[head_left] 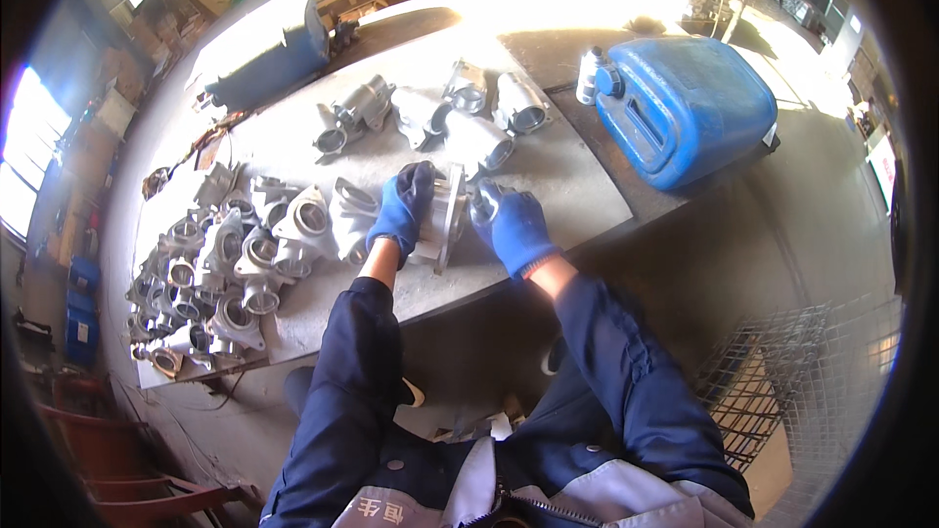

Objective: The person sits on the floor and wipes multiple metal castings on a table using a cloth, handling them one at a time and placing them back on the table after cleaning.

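Both hands wear blue work gloves with dark grey on the fingers. My left hand (404, 203) is closed around the body of a silver flanged metal casting (448, 220), which stands on the work table's grey top (577, 200) with its flat flange turned to the right. Just right of that flange is my right hand (514, 227), its fingers curled together. Whatever they hold, if anything, is hidden. Another silver casting (352, 215) sits directly left of my left hand. Beyond my hands lie several pipe-shaped castings (479, 140).
Many similar castings (235, 254) crowd the table's left side. A blue plastic jerrycan (699, 103) and a small white bottle (588, 76) stand at the far right. A blue bin-like container (274, 68) is at the back left. A wire mesh basket (758, 391) is low on the right.
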